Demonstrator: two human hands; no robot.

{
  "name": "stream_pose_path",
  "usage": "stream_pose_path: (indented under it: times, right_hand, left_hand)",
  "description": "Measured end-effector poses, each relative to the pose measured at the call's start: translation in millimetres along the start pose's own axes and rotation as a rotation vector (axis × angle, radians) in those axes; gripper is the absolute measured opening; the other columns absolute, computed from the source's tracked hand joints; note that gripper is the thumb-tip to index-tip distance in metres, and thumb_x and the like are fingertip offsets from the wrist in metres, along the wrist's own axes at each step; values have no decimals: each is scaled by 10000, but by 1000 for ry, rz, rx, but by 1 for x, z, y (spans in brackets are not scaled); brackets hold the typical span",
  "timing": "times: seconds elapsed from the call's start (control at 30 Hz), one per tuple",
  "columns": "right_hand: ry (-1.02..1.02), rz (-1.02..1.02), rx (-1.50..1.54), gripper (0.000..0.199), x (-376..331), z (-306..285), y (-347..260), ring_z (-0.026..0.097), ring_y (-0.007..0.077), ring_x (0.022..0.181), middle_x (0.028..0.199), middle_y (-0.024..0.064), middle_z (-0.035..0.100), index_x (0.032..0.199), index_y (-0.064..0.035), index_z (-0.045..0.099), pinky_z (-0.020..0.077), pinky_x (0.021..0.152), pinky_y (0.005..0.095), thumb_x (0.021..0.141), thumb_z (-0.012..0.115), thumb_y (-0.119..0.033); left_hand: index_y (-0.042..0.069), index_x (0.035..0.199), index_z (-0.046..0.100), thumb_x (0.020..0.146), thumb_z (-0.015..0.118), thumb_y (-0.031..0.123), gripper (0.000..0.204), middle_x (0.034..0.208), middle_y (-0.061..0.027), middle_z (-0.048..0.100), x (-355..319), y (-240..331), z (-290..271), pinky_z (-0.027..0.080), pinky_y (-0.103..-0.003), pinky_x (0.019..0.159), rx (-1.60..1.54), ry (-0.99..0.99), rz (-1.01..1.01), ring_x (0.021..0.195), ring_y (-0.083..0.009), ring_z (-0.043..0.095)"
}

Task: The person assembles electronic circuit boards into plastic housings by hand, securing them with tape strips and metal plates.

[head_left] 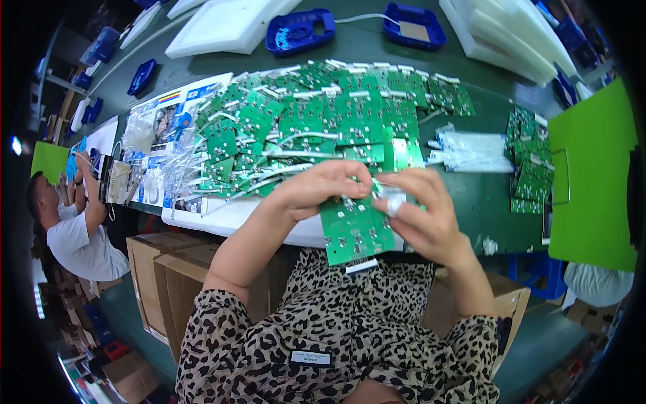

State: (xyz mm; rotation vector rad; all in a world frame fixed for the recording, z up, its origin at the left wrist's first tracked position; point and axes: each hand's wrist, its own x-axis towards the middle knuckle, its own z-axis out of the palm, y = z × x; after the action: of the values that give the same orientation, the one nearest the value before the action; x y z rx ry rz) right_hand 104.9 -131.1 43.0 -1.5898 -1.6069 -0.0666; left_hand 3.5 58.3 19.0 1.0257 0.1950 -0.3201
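A green circuit board (356, 232) hangs tilted in front of my body, with small metal parts on its face and a white connector (362, 265) at its lower edge. My left hand (330, 190) is closed, pinching the board's top edge between thumb and fingers. At the upper right corner, my right hand (425, 212) has its fingers curled in against the board. Something white (396, 202) wraps one right finger or sits between the fingers; I cannot tell which. Behind both hands lies a wide pile of similar green circuit boards (306, 114) with white cables.
White strips in clear bags (471, 151) lie right of the pile, beside another stack of boards (531, 161). Blue trays (301, 32) and white foam sheets (219, 27) are at the back. A lime-green panel (592, 175) stands right. Cardboard boxes (149, 283) are below. Another person (81, 232) works at left.
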Motion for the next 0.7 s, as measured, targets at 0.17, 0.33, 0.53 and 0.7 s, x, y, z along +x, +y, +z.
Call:
stream_pose_path:
  times: [0.17,0.33,0.53,0.7]
  right_hand:
    - [317,128,168,208,-9,-11,23,515,214,762,866,79,590,790,-22,601,400,669,302,602,680,20]
    - [659,598,581,77,-50,-36,40,503,127,789,868,59,567,768,16,556,387,738,246,715,595,57]
    - [779,792,543,88,-111,-47,40,490,79,784,871,23,551,899,11,550,387,727,219,823,536,-30]
    - [856,845,549,80,-139,-41,27,497,86,809,895,35,562,866,24,550,391,751,222,791,527,6]
  left_hand:
    - [-8,950,545,883,497,320,338,908,-150,623,45,40,-8,535,-287,651,195,-132,-293,813,-178,623]
    - [-104,1094,413,911,434,220,372,1105,-325,481,133,116,-143,498,-407,835,-342,415,-109,993,-393,541]
    - [-32,1224,300,882,465,104,403,1199,-301,369,178,136,-255,483,-599,748,-799,963,212,1011,-549,441]
    - [-8,1131,429,832,504,-4,309,1097,-233,493,214,123,-264,537,-545,645,-688,1181,174,883,-456,555]
